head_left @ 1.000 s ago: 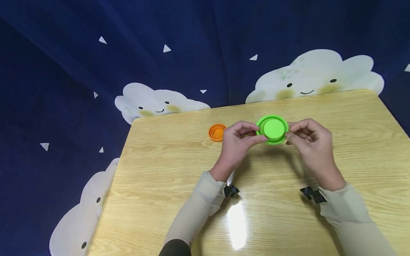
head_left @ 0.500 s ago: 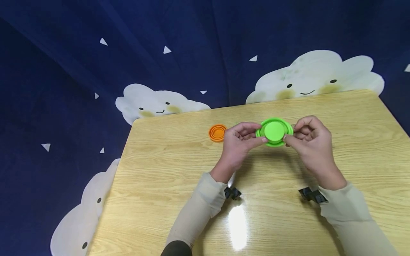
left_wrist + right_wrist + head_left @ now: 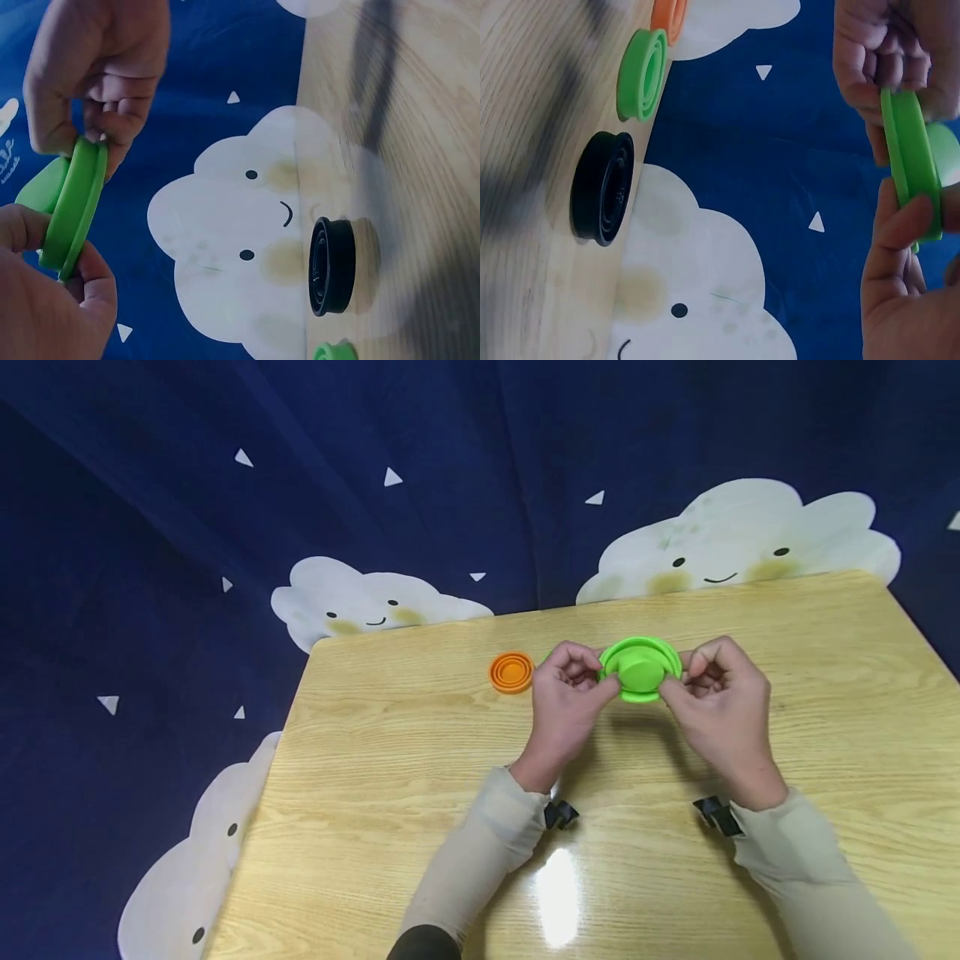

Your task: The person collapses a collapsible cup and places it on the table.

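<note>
A green collapsible cup (image 3: 640, 670) is held up over the table between both hands, its round base towards the head camera. My left hand (image 3: 567, 706) pinches its left edge, thumb pressed in beside the base. On the opposite edge my right hand (image 3: 718, 714) does the same, fingers curled behind the rim. From the side, the left wrist view shows the cup (image 3: 73, 206) on edge, its base bulging out past the folded rings. In the right wrist view the cup (image 3: 913, 161) has the right hand (image 3: 900, 277) below it and the left hand (image 3: 900, 52) above.
Flattened on the wooden table (image 3: 390, 760) lies an orange collapsible cup (image 3: 512, 672). A second green cup (image 3: 641, 75) and a black cup (image 3: 602, 187) stand in line with it, mostly hidden by the hands in the head view. A blue cloud-patterned curtain (image 3: 450, 468) hangs behind.
Both thumbs have moved inward, pressing into the ring around the cup's base, which now looks tilted. The hands have drawn slightly closer together. The orange cup stays put.
</note>
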`<state>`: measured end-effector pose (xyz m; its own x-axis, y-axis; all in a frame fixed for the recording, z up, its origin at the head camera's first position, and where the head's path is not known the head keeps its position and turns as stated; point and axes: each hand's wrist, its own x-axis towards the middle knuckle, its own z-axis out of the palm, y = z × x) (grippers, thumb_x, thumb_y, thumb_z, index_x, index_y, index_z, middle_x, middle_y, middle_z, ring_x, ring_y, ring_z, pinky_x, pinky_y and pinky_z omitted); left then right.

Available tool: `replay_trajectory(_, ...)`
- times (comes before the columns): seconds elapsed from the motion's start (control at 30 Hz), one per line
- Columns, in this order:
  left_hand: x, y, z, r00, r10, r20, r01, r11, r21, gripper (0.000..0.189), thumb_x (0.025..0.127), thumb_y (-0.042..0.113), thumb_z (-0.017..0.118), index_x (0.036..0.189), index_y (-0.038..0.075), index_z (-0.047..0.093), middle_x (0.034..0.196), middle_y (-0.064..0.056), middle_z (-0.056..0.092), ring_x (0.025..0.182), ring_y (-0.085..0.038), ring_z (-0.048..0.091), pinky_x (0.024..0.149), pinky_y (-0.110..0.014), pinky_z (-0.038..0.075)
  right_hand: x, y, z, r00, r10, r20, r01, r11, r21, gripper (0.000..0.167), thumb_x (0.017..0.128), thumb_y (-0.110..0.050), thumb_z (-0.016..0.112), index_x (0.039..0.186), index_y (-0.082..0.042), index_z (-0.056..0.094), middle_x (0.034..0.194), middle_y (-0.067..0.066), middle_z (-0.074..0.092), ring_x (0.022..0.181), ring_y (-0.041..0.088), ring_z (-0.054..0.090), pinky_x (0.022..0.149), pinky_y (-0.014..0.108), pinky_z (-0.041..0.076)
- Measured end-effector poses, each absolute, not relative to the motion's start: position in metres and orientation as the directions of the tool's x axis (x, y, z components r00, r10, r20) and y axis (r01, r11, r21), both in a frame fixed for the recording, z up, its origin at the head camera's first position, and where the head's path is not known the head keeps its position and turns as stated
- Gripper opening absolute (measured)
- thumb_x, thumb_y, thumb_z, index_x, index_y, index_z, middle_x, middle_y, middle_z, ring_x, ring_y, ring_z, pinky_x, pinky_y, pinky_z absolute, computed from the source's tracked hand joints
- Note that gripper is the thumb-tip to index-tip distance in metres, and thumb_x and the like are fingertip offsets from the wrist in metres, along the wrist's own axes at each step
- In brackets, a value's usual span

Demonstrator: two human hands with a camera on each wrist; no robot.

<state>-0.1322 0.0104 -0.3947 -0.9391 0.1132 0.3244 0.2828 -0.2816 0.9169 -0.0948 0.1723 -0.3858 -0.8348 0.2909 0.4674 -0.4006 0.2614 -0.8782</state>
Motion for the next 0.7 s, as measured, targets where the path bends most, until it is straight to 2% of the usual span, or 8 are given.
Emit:
replay_trajectory(0.1,-0.132,0.012,-0.394,-0.935,0.095,0.341,0.309,-0.251,0.917,0.017,0.077,-0.022,0.064,0.089,-0.011,0.059,0.096,-0.021,0.071,0.079,-0.012,0.064,0.071,-0.022,0.055,-0.096,0.17,-0.386,-0.811,0.297,0.505,-0.435,0.273,-0.858,0.012,0.077,0.021,0.059,0.086,0.014,0.055,0.083,0.008,0.064,0.065,0.009,0.055,0.054,0.011,0.045)
replay_trajectory(0.17,-0.132,0.012,-0.393,-0.927,0.108,0.358,0.325,-0.239,0.915,0.015,0.079,-0.023,0.065,0.091,-0.014,0.063,0.101,-0.023,0.071,0.084,-0.011,0.066,0.074,-0.024,0.057,-0.096,0.17,-0.385,-0.807,0.286,0.517,-0.456,0.256,-0.852,0.013,0.078,0.022,0.058,0.09,0.016,0.06,0.085,0.009,0.065,0.066,0.009,0.056,0.055,0.011,0.047)
replay_trajectory(0.33,-0.125,0.006,-0.381,-0.895,0.167,0.414,0.362,-0.27,0.892,0.014,0.082,-0.024,0.067,0.095,-0.02,0.066,0.116,-0.031,0.066,0.107,-0.019,0.068,0.088,-0.038,0.059,-0.096,0.174,-0.384,-0.835,0.241,0.495,-0.462,0.182,-0.868,0.024,0.083,0.023,0.056,0.101,0.015,0.069,0.096,0.008,0.071,0.067,0.012,0.062,0.057,0.014,0.052)
replay_trajectory(0.47,-0.121,0.003,-0.372,-0.859,0.199,0.472,0.414,-0.272,0.869,0.017,0.085,-0.021,0.066,0.102,-0.022,0.066,0.122,-0.031,0.063,0.116,-0.025,0.065,0.091,-0.041,0.057,-0.096,0.178,-0.381,-0.864,0.212,0.457,-0.426,0.176,-0.887,0.027,0.088,0.019,0.059,0.109,0.009,0.072,0.102,0.006,0.073,0.068,0.015,0.065,0.06,0.017,0.055)
replay_trajectory(0.57,-0.121,0.002,-0.369,-0.818,0.228,0.528,0.483,-0.226,0.846,0.017,0.089,-0.019,0.064,0.105,-0.022,0.066,0.125,-0.032,0.061,0.121,-0.026,0.062,0.092,-0.04,0.056,-0.095,0.179,-0.381,-0.876,0.183,0.446,-0.409,0.208,-0.889,0.029,0.09,0.016,0.06,0.113,0.005,0.073,0.107,0.006,0.072,0.072,0.014,0.066,0.063,0.018,0.056)
replay_trajectory(0.7,-0.125,0.002,-0.371,-0.734,0.259,0.627,0.637,-0.056,0.769,0.015,0.091,-0.016,0.062,0.104,-0.018,0.07,0.121,-0.032,0.063,0.119,-0.025,0.063,0.092,-0.034,0.056,-0.094,0.178,-0.382,-0.866,0.143,0.478,-0.433,0.262,-0.863,0.032,0.09,0.019,0.057,0.113,0.004,0.074,0.113,0.007,0.069,0.081,0.01,0.067,0.066,0.015,0.054)
